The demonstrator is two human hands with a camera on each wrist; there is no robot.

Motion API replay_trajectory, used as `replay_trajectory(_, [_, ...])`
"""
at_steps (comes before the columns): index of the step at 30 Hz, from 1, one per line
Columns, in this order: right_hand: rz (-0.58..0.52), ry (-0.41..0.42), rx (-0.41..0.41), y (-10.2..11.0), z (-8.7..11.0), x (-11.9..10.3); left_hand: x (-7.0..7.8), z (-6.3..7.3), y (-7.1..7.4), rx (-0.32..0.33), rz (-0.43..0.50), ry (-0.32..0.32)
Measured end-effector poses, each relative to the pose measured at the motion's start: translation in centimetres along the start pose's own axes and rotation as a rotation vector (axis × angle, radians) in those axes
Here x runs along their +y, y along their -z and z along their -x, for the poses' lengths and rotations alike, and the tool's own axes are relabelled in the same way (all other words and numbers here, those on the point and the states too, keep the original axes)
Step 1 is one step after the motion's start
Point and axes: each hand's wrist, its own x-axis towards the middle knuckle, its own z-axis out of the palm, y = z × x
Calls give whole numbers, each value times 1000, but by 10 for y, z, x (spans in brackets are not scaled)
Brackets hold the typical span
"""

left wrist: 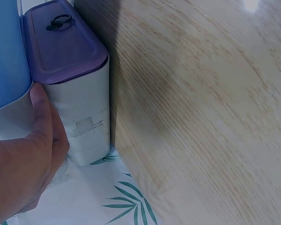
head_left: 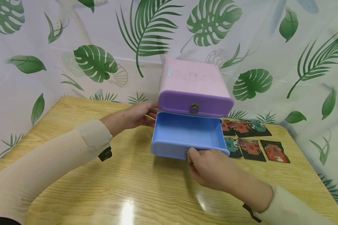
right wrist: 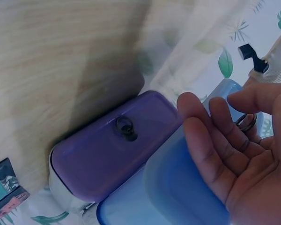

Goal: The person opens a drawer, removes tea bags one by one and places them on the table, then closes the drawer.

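The blue drawer (head_left: 186, 128) juts from the pink-topped cabinet (head_left: 195, 76) near the worktop's (head_left: 115, 175) far edge; the right hand (head_left: 211, 167) curls its fingers round the drawer's ring handle (right wrist: 248, 128); the left hand (head_left: 138, 115), loosely extended, touches the cabinet's left side. Packets (head_left: 252, 150) lie towards the far right corner.

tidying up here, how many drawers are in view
2. The purple drawer is on top, closed; the blue drawer is directly below, pulled out, with the right hand at its front. Anything underneath could be hidden by the blue one.
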Motion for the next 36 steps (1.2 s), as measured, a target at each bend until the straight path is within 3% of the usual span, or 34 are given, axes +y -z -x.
replay_trajectory(14, [4,-54,-73,0,-16,25,-1,-1,1,-9,20,-4])
replay_trajectory(36, [25,-64,-20,-15,-31,58,-1,-1,0,-24,60,-1])
